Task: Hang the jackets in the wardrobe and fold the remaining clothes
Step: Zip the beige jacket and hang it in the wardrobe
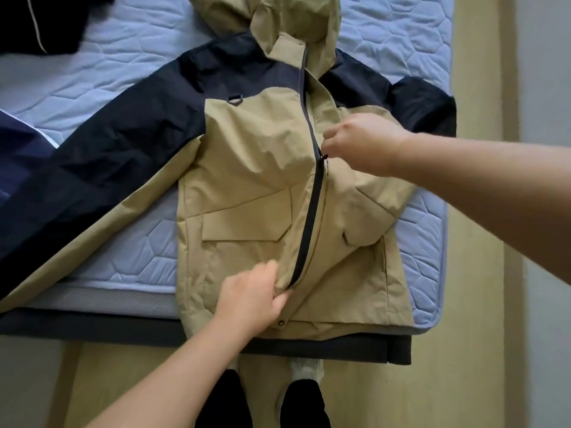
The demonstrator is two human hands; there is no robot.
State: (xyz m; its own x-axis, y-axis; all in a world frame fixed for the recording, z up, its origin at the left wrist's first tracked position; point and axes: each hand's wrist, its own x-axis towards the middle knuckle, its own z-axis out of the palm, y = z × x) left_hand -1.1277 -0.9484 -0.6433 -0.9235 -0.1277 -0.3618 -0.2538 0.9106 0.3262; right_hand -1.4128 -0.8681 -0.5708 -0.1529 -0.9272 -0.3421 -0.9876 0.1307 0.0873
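Note:
A tan and navy hooded jacket (pixel 247 168) lies front-up across the mattress (pixel 123 47), hood toward the far side, hem hanging over the near edge. Its dark front zipper (pixel 312 211) is closed from the hem up to about chest height. My left hand (pixel 250 296) pinches the jacket's fabric beside the zipper's lower end. My right hand (pixel 358 143) pinches the zipper pull at mid-chest. The left sleeve stretches out toward the lower left; the right sleeve is folded under near the mattress's right edge.
A black garment (pixel 40 20) lies at the mattress's far left corner. A blue garment (pixel 15 156) sits at the left edge under the sleeve. The dark bed base (pixel 92 325) runs along the near side. My legs (pixel 262 400) stand on the wooden floor (pixel 432 381).

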